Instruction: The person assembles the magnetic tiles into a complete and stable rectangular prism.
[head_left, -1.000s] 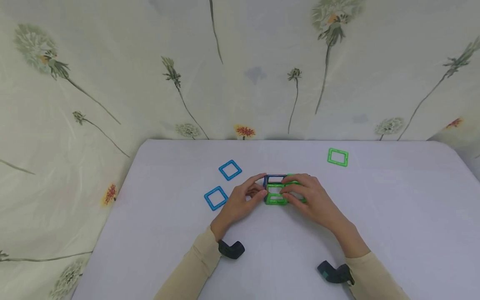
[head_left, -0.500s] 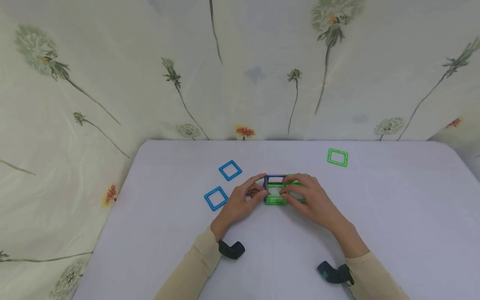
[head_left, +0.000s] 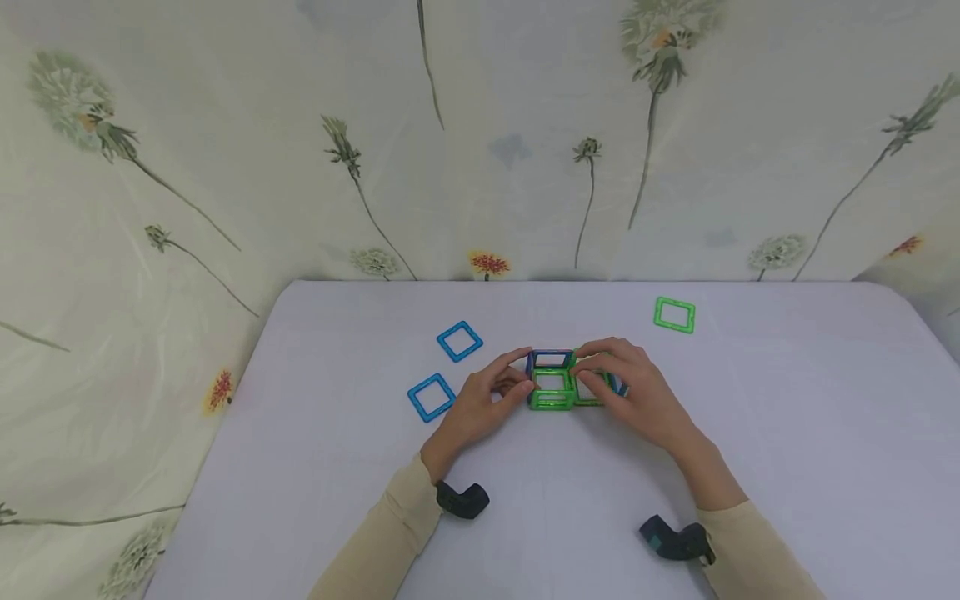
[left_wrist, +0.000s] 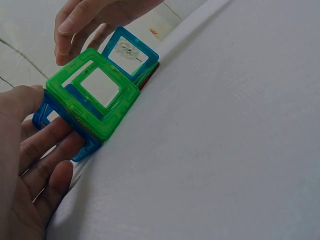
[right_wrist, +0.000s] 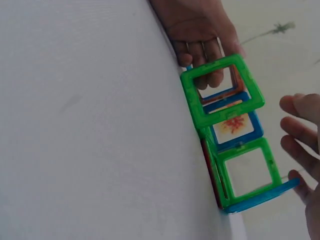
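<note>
while the left hand (head_left: pixel 482 400) grips the tile frame (head_left: pixel 573 398), the right hand (head_left: pixel 636 387), fingers loose, perhaps touches it.

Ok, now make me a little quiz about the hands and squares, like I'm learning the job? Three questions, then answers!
1. How many loose blue squares are there?
2. True or false: the loose green square lies to the right of the loose blue squares.
3. What does the left hand hold? A, the loose green square; B, the build; C, nothing.

Key: 1. Two. 2. True. 3. B.
</note>
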